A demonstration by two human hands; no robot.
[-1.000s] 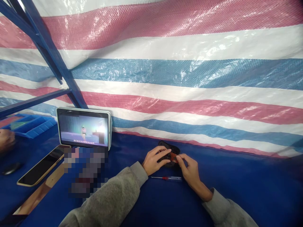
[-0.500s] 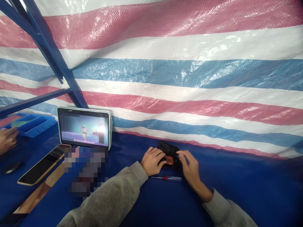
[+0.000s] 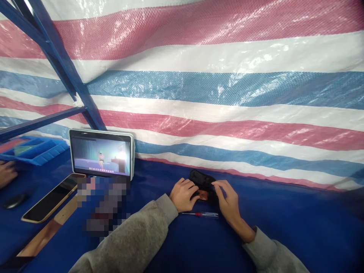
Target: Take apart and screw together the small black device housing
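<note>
A small opened black device (image 3: 200, 178), shaped much like a computer mouse, lies on the blue table between my hands. Its orange-brown circuit board (image 3: 203, 195) shows in the gap. My left hand (image 3: 184, 194) curls over the left side, thumb against the board's edge. On the right, the thumb and index finger of my right hand (image 3: 228, 199) pinch together at the black part's edge; what exactly sits between them is too small to tell. A screwdriver (image 3: 203, 215) with a clear and red handle lies just in front, its tip pointing left.
A tablet (image 3: 101, 153) playing a video stands at the back left, with a phone (image 3: 52, 199) before it. Farther left are a dark mouse-like object (image 3: 15, 201), a blue compartment tray (image 3: 42, 153) and another person's hand (image 3: 7, 173). Striped plastic sheeting (image 3: 227, 87) hangs behind the table.
My left thumb has shifted slightly and the circuit board looks a little tilted. My right hand barely moves. The other person's hand has drawn back left from the blue tray.
</note>
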